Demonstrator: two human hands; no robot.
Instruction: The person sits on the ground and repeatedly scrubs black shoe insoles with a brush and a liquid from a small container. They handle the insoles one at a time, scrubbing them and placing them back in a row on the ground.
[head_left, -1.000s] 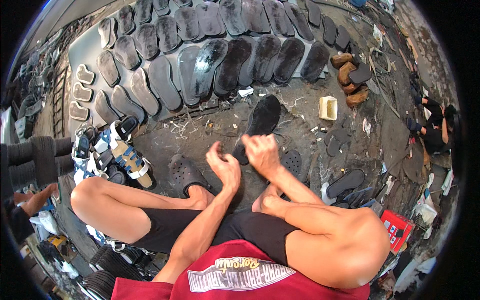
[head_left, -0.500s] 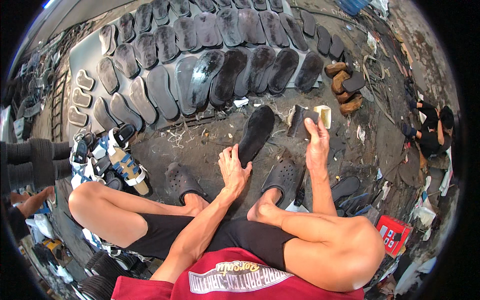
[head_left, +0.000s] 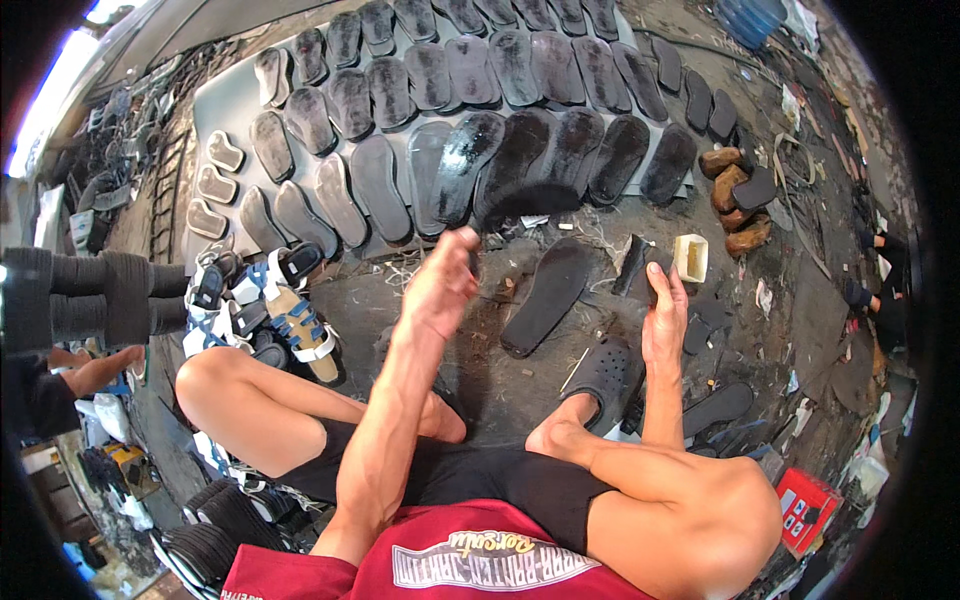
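My left hand [head_left: 440,285] is raised in front of the rows of soles, closed on the near end of a black shoe sole [head_left: 535,200]. That sole is smeared by motion and overlaps the nearest row in view. Another black sole [head_left: 548,300] lies flat on the ground between my hands. My right hand [head_left: 665,315] is pinched above my right clog [head_left: 603,375]. A small dark flat piece sits between its thumb and fingers, mostly hidden. Just past it are a pale, open-topped container [head_left: 690,258] and a dark scrap [head_left: 632,265].
Several dark soles lie in rows on a grey sheet [head_left: 225,100]. Brown foot-shaped blocks [head_left: 748,235] are piled at the right. Sandals [head_left: 295,320] lie heaped on the left. A red box [head_left: 808,510] stands beside my right knee. Another person's arm shows at the far left [head_left: 105,375].
My left hand has lifted a black sole off the ground and moved it away from me toward the rows. Another sole now shows on the ground. My right hand has drawn back slightly.
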